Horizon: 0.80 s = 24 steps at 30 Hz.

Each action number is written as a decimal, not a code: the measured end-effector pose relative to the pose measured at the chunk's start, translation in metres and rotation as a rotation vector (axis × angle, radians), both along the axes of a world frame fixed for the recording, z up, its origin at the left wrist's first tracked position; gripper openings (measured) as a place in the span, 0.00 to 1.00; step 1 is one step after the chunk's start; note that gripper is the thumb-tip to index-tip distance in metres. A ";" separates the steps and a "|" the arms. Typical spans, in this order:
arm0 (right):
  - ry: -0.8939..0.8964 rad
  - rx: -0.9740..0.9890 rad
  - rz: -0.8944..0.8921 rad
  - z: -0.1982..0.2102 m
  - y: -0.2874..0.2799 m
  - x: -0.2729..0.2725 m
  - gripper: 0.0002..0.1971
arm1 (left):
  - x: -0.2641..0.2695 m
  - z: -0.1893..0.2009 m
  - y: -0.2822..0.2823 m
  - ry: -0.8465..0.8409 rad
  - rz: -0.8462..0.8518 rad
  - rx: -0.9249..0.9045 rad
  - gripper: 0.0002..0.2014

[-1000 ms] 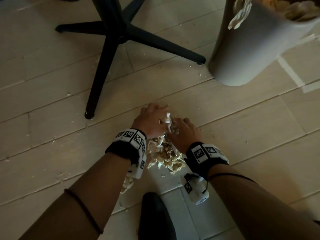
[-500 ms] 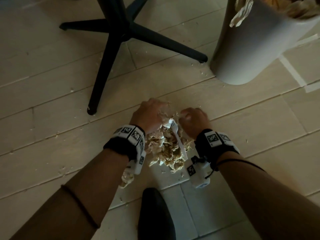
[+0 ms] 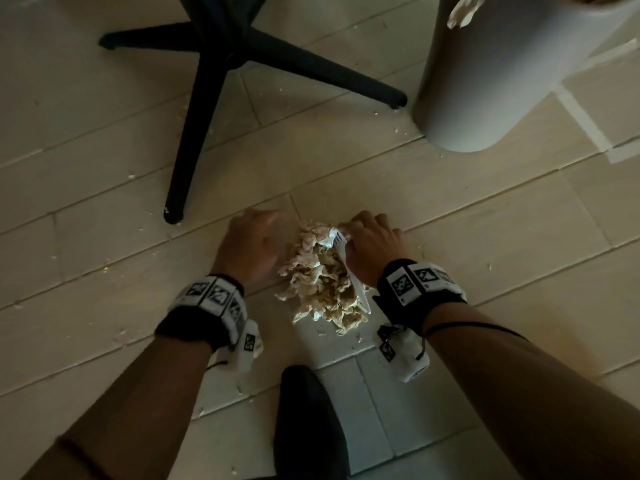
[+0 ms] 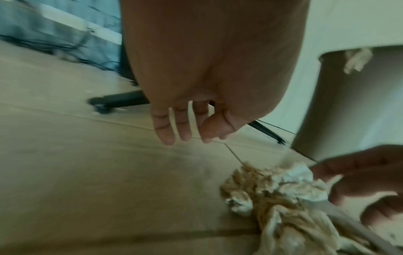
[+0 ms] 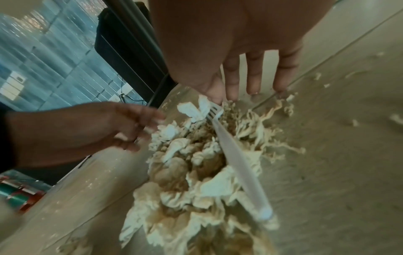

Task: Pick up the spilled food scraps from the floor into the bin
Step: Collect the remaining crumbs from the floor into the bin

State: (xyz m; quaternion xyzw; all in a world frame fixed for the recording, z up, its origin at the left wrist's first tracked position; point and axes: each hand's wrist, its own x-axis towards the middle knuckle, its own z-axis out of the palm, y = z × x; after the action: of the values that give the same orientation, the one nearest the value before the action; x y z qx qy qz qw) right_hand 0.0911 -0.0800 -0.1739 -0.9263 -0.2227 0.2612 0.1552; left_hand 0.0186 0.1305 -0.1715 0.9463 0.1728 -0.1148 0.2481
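Observation:
A heap of beige food scraps and crumpled tissue (image 3: 320, 282) lies on the pale floor between my hands, with a white plastic fork (image 3: 349, 271) lying along its right side. My left hand (image 3: 256, 244) hovers just left of the heap; in the left wrist view its fingers (image 4: 165, 127) hang loosely curled and hold nothing. My right hand (image 3: 369, 240) is at the heap's far right corner; its straight fingers (image 5: 254, 75) point down to the floor beside the fork (image 5: 235, 155) tines. The grey bin (image 3: 502, 81) stands at the upper right with scraps over its rim.
A black chair base (image 3: 221, 57) spreads its legs over the floor, one foot (image 3: 173, 216) close to my left hand. A dark shoe (image 3: 308, 420) sits near the bottom edge. Small crumbs (image 5: 354, 122) dot the floor around the heap.
Both hands were pressed together on the heap's far end. They have since drawn apart: the left has come off the heap to the left, the right has slid to its right corner.

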 end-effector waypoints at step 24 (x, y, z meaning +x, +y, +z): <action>0.198 -0.002 -0.117 0.008 -0.008 -0.033 0.36 | -0.021 0.021 -0.044 0.382 -0.185 -0.104 0.60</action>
State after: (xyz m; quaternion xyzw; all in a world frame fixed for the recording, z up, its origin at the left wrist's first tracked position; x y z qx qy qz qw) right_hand 0.0583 -0.0877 -0.1657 -0.9075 -0.1515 0.3423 0.1905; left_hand -0.0028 0.0867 -0.1509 0.9051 0.1232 -0.3229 0.2476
